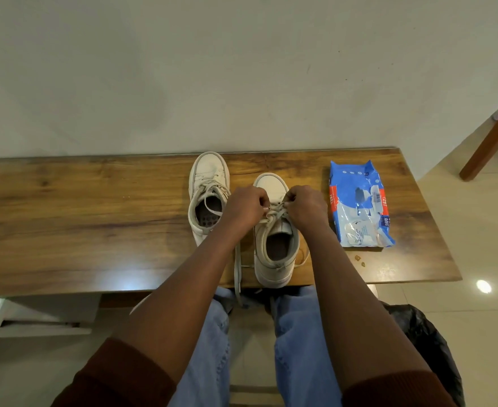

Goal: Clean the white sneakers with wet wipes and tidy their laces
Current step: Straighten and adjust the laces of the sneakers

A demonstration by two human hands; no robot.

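Indoors, a seated person bends over the near sneaker (272, 271), which stands on the wooden table (80, 218) at its front edge, toe toward the wall. The left hand (246, 205) and right hand (303, 205) are both curled, each pinching the laces (274, 214) just above the tongue. The fingertips are turned away from the camera, so the exact hold, and whether a knot lies between them, cannot be made out. The hands also cover the shoe's upper eyelets.

A loose lace end (237, 273) hangs off the table edge over the person's jeans (297, 333); which shoe it belongs to is unclear. The far sneaker (209, 168) stands just beside the first on its left, set further back, laces slack, its heel hidden behind the left forearm. A blue pack of wet wipes (359, 201) lies flat to the right, apart from the shoes, its print too small to read. Small crumbs (360, 259) sit near the pack. A black bag (423, 333) on the floor is partly cut off by the right arm.
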